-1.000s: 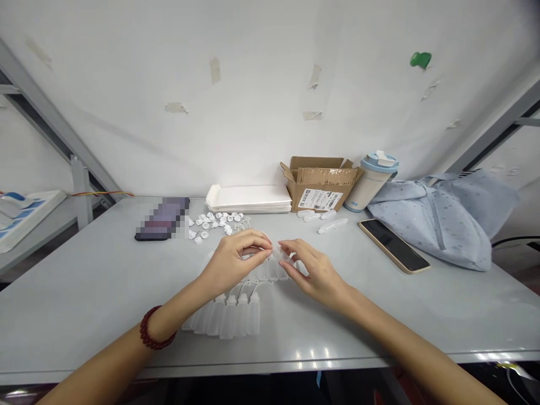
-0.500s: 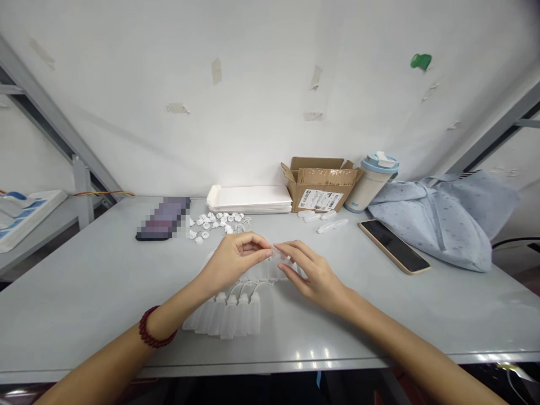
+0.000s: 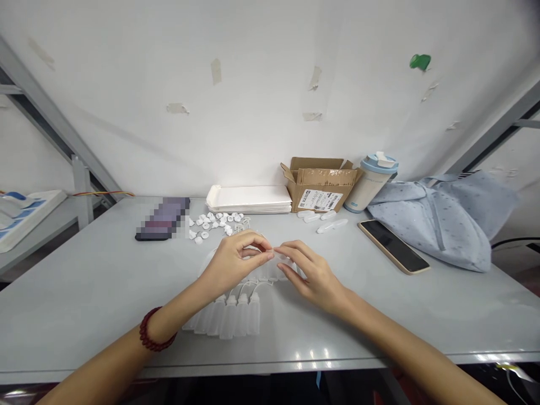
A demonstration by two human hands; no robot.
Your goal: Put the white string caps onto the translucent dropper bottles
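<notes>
Slim, frosted white bottles (image 3: pixel 230 319) with curved strips (image 3: pixel 264 283) lie side by side on our table (image 3: pixel 316 332). Our left hand (image 3: pixel 234 256) pinches its fingers together; whether our right hand (image 3: pixel 314 275), fingers curled, grips anything, we cannot tell.

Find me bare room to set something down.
The table is bare left of the bracelet and between the right hand and the beige-edged phone. It's crowded around the left hand, with bottles nearer and caps beyond, and at the back around the box.
</notes>
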